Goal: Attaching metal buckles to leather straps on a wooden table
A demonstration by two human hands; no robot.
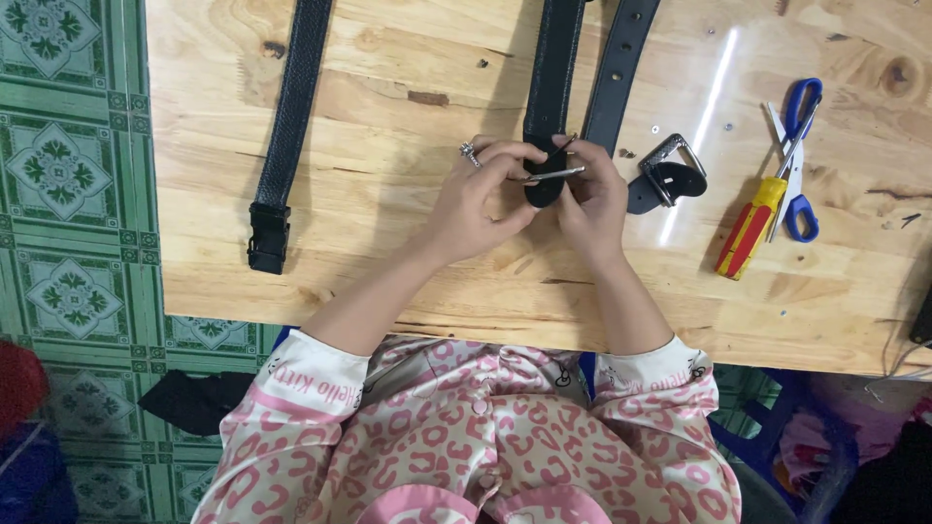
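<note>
Head view: left hand (476, 199) and right hand (592, 199) both pinch black belt end (546, 184) and metal pin (555, 174) mid-desk (408, 272), steadying them; screwdriver (749, 228), scissors (796, 160) parked near right edge.

A person in a pink pyjama-style top with a red-pink leopard-spot print and a row of small buttons down the front. Short sleeves end in broad white cuffs bearing pink lettering. A silver ring (470, 153) sits on the left hand (476, 199); forearms bare.

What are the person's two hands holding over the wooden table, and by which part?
Both the left hand and right hand hold the black leather belt by its rounded end.
</note>
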